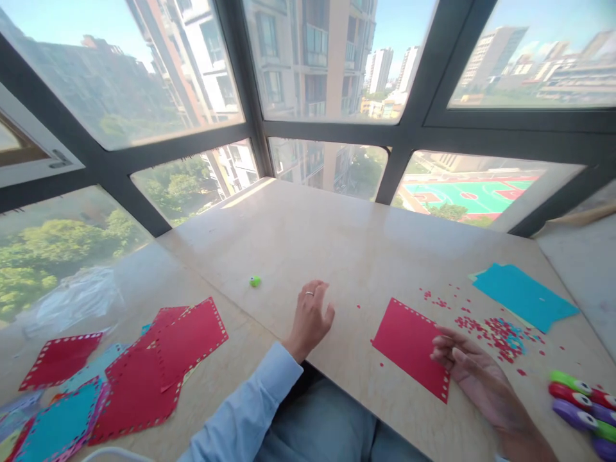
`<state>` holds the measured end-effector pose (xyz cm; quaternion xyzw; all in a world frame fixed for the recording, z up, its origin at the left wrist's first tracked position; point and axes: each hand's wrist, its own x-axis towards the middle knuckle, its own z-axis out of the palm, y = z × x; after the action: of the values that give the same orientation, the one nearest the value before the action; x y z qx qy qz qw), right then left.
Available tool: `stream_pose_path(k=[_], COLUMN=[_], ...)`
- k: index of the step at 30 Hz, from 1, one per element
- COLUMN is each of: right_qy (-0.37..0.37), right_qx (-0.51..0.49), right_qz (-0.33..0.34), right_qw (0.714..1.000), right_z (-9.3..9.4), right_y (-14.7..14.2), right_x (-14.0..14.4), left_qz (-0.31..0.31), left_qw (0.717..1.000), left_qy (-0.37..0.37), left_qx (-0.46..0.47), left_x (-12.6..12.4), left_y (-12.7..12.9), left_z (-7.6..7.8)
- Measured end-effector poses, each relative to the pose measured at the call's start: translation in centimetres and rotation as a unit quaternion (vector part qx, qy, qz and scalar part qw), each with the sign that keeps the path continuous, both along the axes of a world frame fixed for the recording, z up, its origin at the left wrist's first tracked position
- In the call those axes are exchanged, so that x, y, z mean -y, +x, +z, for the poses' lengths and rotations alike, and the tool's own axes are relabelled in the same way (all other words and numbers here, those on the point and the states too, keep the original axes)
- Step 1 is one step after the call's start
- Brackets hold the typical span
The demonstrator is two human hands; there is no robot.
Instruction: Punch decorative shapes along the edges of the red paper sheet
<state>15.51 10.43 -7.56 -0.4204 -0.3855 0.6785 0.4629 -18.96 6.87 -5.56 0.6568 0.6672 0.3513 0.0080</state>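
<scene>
A red paper card (409,350) with a row of small punched holes along its top right edge lies at a slant near the table's front edge. My right hand (474,369) is at the card's right side, fingertips overlapping its edge; the fingers are loosely bent with the thumb apart, and no firm grip shows. My left hand (312,321), wearing a ring, hovers or rests over the table left of the card. Its fingers are slightly bent and apart, holding nothing. Beyond it is a small green hole punch (255,281) with an eye on it.
Red and blue punched dots (505,337) are scattered right of the card. Blue paper (527,295) lies behind them. Several colourful hole punches (577,401) sit at the right edge. Punched red sheets (139,385), a blue card (60,420) and clear plastic (79,301) lie at left. Windows surround the table.
</scene>
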Motion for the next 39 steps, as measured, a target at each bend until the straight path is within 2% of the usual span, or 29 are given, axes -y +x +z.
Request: stream_pose_path(k=[3,6,9,12,14,16,20,22,23,24,27,28,29,30,33,36,37,39], right_qy=[0.006,0.014,0.031,0.052,0.066,0.077,0.085,0.091,0.096,0.101,0.122,0.131,0.140,0.150,0.178,0.190,0.190,0.189], right_qx=[-0.019,-0.048,-0.071,-0.097,-0.113,-0.132,-0.168,-0.177,-0.183,-0.189,-0.214,-0.220,-0.225,-0.226,-0.197,-0.159,-0.157,-0.167], right_qz=[-0.011,-0.036,-0.083,-0.117,-0.137,-0.155,-0.179,-0.185,-0.186,-0.188,-0.188,-0.188,-0.189,-0.191,-0.208,-0.232,-0.237,-0.239], right_qw=[1.000,0.998,0.994,0.987,0.982,0.976,0.966,0.962,0.961,0.959,0.951,0.948,0.946,0.943,0.941,0.940,0.940,0.938], right_z=[0.2,0.5,0.8,1.4,2.0,2.7,4.5,5.6,6.3,7.0,9.4,10.1,10.9,11.5,12.7,13.2,13.3,13.4], right_y=[-0.3,-1.0,-1.8,-2.5,-2.9,-3.1,-3.5,-3.8,-4.1,-4.3,-5.4,-5.7,-6.1,-6.5,-7.4,-8.0,-8.1,-8.3], right_x=[0.1,0.2,0.4,1.0,1.4,1.9,2.7,3.2,3.5,3.8,5.1,5.6,6.1,6.5,7.7,8.5,8.7,8.9], left_qz=[-0.116,-0.243,-0.375,-0.444,-0.444,-0.423,-0.349,-0.298,-0.283,-0.280,-0.329,-0.345,-0.353,-0.354,-0.342,-0.330,-0.324,-0.312], left_qw=[0.992,0.963,0.905,0.848,0.823,0.809,0.796,0.770,0.742,0.702,0.531,0.483,0.452,0.439,0.453,0.470,0.484,0.529], left_qy=[-0.013,-0.048,-0.106,-0.224,-0.305,-0.358,-0.401,-0.424,-0.436,-0.443,-0.438,-0.435,-0.437,-0.443,-0.458,-0.461,-0.461,-0.463], left_qx=[0.040,0.107,0.173,0.186,0.182,0.196,0.291,0.372,0.424,0.482,0.647,0.677,0.693,0.697,0.684,0.677,0.670,0.639], left_x=[1.4,4.0,6.7,8.5,9.1,9.5,10.1,10.3,10.5,10.6,11.1,11.4,11.7,12.0,13.0,13.6,13.7,13.9], left_y=[5.3,10.3,14.9,18.6,20.1,20.8,20.4,20.1,20.1,20.1,20.8,21.1,21.4,21.7,22.5,23.0,23.0,22.8], left_z=[0.3,0.7,0.6,0.4,0.5,0.9,1.3,0.7,0.3,-0.2,-1.2,-1.3,-1.4,-1.3,-1.4,-2.6,-3.3,-4.6])
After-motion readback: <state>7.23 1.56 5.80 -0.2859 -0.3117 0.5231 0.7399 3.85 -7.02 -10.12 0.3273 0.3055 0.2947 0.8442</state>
